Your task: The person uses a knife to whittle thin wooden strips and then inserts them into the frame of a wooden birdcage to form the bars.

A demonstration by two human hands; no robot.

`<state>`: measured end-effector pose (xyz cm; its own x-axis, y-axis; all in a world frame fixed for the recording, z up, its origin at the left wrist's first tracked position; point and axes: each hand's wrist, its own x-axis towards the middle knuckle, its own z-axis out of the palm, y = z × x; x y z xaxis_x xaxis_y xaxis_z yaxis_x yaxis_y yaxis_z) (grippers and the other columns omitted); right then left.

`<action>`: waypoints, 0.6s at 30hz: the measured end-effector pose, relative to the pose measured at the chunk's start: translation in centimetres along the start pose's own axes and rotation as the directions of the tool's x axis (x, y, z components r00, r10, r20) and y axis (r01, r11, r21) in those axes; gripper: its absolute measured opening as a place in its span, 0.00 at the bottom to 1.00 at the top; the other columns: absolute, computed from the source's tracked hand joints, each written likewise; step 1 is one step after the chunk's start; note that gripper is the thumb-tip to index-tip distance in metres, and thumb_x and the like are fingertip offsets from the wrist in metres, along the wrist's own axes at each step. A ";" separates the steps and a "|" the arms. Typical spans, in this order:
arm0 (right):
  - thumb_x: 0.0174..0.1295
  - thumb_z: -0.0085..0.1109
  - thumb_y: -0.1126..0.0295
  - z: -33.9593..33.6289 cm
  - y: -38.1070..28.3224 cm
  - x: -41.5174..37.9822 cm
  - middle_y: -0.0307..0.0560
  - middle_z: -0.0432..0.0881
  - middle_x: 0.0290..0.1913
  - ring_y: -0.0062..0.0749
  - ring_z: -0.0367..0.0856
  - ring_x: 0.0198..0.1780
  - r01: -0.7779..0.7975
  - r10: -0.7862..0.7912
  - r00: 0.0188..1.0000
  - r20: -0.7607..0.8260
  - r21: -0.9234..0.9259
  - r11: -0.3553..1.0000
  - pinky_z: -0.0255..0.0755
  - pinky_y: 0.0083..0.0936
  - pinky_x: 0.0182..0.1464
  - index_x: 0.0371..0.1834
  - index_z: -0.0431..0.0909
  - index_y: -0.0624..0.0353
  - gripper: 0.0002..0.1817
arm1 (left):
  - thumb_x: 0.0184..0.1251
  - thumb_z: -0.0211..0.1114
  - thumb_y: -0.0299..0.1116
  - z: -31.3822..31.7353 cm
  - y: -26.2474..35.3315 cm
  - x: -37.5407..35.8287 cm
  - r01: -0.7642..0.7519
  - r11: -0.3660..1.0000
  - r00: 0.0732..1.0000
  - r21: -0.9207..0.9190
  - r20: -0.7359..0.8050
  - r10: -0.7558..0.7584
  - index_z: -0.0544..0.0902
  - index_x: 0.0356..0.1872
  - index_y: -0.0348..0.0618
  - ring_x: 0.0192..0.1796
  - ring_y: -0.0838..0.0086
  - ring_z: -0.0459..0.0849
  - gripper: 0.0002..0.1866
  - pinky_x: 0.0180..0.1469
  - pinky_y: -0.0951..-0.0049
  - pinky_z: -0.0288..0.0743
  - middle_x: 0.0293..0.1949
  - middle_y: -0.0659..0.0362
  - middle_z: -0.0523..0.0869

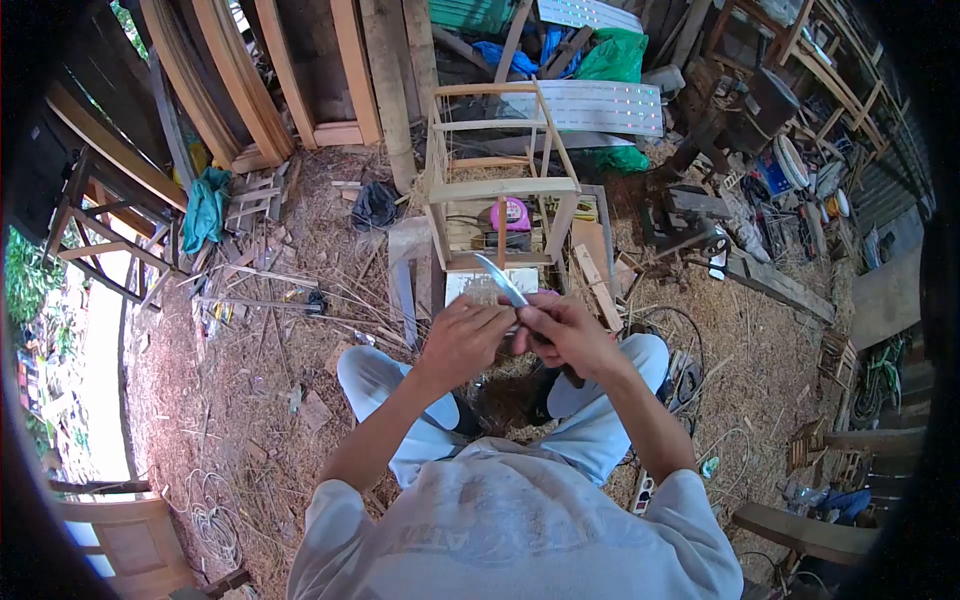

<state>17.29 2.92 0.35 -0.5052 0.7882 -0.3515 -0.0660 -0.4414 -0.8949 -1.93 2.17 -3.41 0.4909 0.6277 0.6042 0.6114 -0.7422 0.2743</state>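
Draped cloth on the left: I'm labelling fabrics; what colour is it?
The draped cloth is teal, best seen in the head view.

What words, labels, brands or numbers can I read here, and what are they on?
None can be read with certainty.
White short-sleeved shirt: faded lettering across the cloth, too faint to read.
Round pink object with a pale label: dark marks, too small to read.
White panel with coloured dots: rows of tiny marks, too blurred to tell whether they are text.
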 end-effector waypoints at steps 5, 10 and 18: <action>0.71 0.49 0.62 1.1 -1.4 1.7 0.34 0.76 0.26 0.12 0.58 0.17 -0.014 0.014 1.000 0.005 0.181 0.983 0.50 0.12 0.16 0.48 0.76 0.59 0.13 | 0.49 0.62 0.28 -2.8 -2.4 1.4 -0.212 0.943 0.977 0.257 0.067 0.202 0.80 0.42 0.41 0.38 0.78 0.81 0.15 0.44 0.72 0.71 0.36 0.63 0.82; 0.69 0.53 0.61 1.7 -1.4 2.0 0.33 0.73 0.24 0.12 0.59 0.17 -0.033 0.032 0.999 0.008 0.244 0.969 0.49 0.13 0.16 0.47 0.76 0.58 0.13 | 0.48 0.60 0.27 -4.7 -3.1 2.0 -0.385 0.846 0.922 0.368 0.132 0.363 0.79 0.45 0.38 0.35 0.78 0.79 0.18 0.45 0.74 0.71 0.35 0.63 0.80; 0.67 0.56 0.62 0.7 0.6 1.1 0.32 0.70 0.22 0.11 0.56 0.16 0.018 -0.001 0.993 -0.114 0.152 0.988 0.46 0.13 0.16 0.48 0.77 0.62 0.15 | 0.47 0.61 0.27 -3.4 -3.4 -1.0 -0.283 0.921 0.949 0.269 0.220 0.227 0.79 0.48 0.39 0.33 0.79 0.79 0.22 0.46 0.72 0.70 0.31 0.64 0.80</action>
<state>16.08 3.16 -0.38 -0.4038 0.8322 -0.3801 -0.2048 -0.4871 -0.8490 -6.62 3.28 -2.42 0.7411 0.4787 0.4708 0.5912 -0.7977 -0.1194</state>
